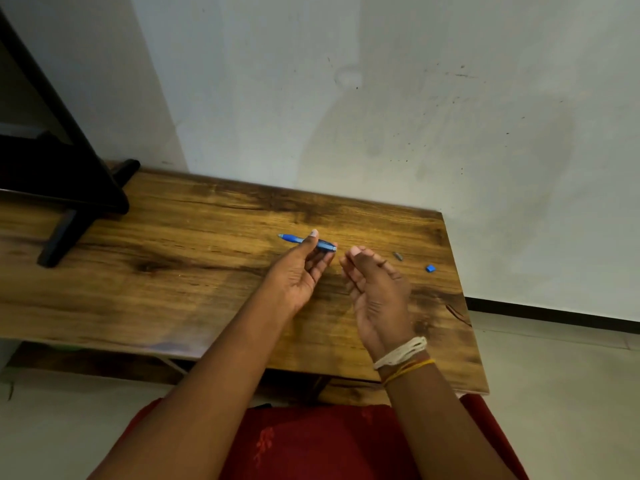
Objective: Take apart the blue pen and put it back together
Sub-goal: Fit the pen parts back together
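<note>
Red cloth (311,441): lay nearest the camera, across the person's lap, with a faint darker-red pattern.
Wrist threads (401,356): white and yellow-orange strands were wound round the right wrist.
Right hand (375,289): was raised over the tabletop, palm turned toward the left, fingers (356,252) loosely curled; whether they pinched some small part could not be told, as nothing showed between them.
Left hand (299,271): was held palm up just left of the right hand, the two apart by a narrow gap.
Left fingers (310,242): thumb on top and the others beneath were clamped on the blue pen.
Blue pen (325,244): was in the left hand above the middle of the tabletop, lying almost level, its lighter blue tip pointing left and its darker end reaching toward the right hand.
Tabletop (173,271): was brown wood with strong dark grain, set against the wall.
Grey piece (398,256): a small part lay on the tabletop to the right of the right hand.
Blue piece (430,268): a small blue part lay near the right edge of the tabletop, just beyond the grey piece.
Black stand (62,237): a dark frame with a foot rested on the far left of the tabletop.
Wall (381,98): was pale and scuffed with dark specks, behind everything.
</note>
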